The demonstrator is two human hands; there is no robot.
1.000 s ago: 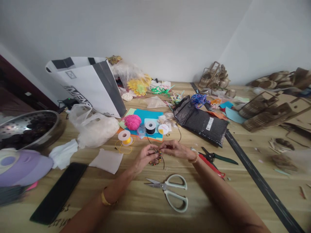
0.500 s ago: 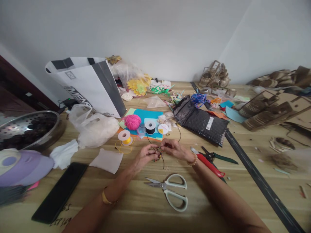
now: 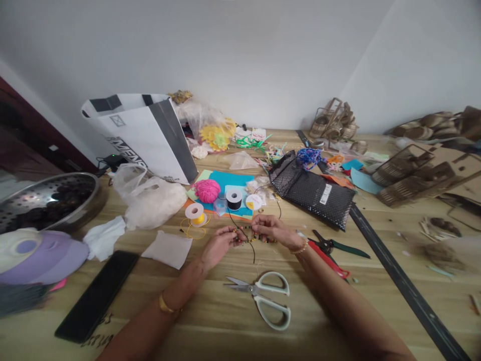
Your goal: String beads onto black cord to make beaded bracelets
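Both my hands meet over the wooden table (image 3: 210, 326), pinching a string of coloured beads (image 3: 248, 237) on a thin black cord. My left hand (image 3: 218, 244) is closed on the left end of the strand. My right hand (image 3: 273, 230) is closed on the right end. The strand stretches almost straight between them, and a loose black cord tail (image 3: 253, 253) hangs down. White-handled scissors (image 3: 265, 295) lie just in front of my hands.
Spools of yellow cord (image 3: 195, 212) and black cord (image 3: 234, 197), pink yarn (image 3: 207, 190), a black mesh pouch (image 3: 313, 189), red-handled pliers (image 3: 327, 253), a black phone (image 3: 98, 295), a white tissue (image 3: 167, 248), a plastic bag (image 3: 150, 196), a paper bag (image 3: 148, 134), a metal bowl (image 3: 47, 199).
The bead strand, bunched in a loop between my hands earlier, is now pulled out nearly straight. My hands have moved slightly apart.
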